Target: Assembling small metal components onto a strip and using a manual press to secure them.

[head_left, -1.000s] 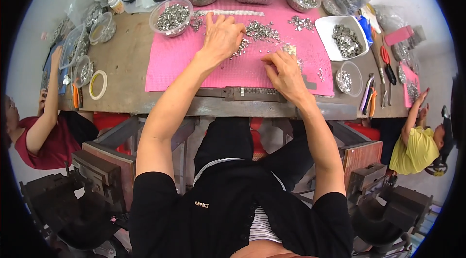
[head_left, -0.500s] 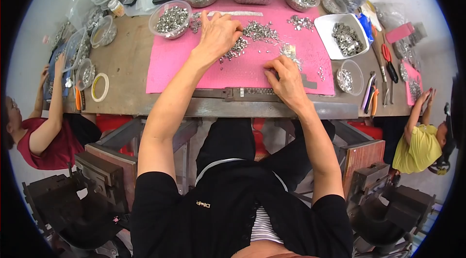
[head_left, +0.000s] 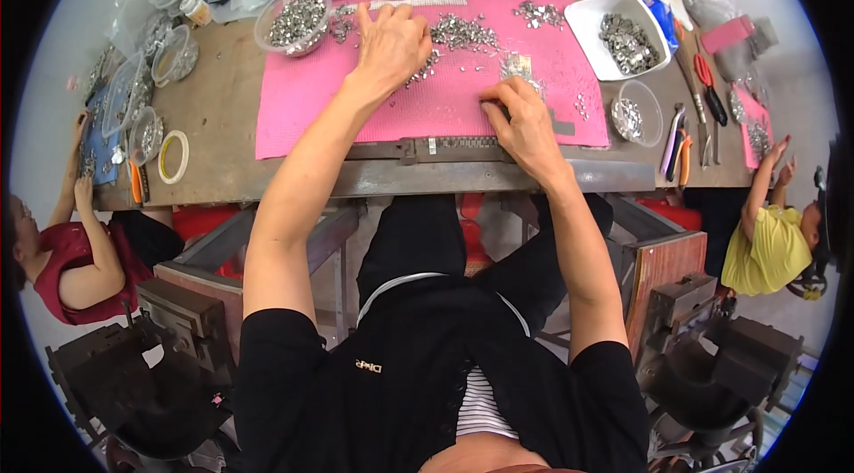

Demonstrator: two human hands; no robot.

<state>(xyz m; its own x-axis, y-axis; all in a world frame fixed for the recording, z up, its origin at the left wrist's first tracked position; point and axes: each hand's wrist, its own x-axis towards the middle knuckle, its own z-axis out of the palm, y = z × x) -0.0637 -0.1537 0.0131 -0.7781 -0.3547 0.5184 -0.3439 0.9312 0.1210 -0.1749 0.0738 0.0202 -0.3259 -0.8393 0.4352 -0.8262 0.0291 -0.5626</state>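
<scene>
My left hand [head_left: 391, 46] reaches over the pink mat [head_left: 302, 121], beside a loose pile of small shiny metal pieces [head_left: 464, 31]. Its fingers are bent down with the tips hidden; whatever they hold cannot be made out. Nearer the front edge, my right hand [head_left: 527, 121] has thumb and forefinger drawn together low over the mat. Anything between them is too small to name. Thin silvery bits [head_left: 520, 71] lie just beyond the right knuckles. Along the mat's front edge runs a dark metal rail [head_left: 458, 150], close to the right wrist.
Clear tubs of metal pieces, including a round tub [head_left: 294, 24], line the back. A white dish [head_left: 584, 44] stands right, with pliers [head_left: 673, 144] and red-handled cutters [head_left: 707, 86] beyond. A tape roll [head_left: 173, 157] lies left. Co-workers sit at either side.
The whole view has shifted slightly, so the bench sits higher and further left. My left hand has moved a little across the mat; my right hand stays nearly in place, fingers still drawn together.
</scene>
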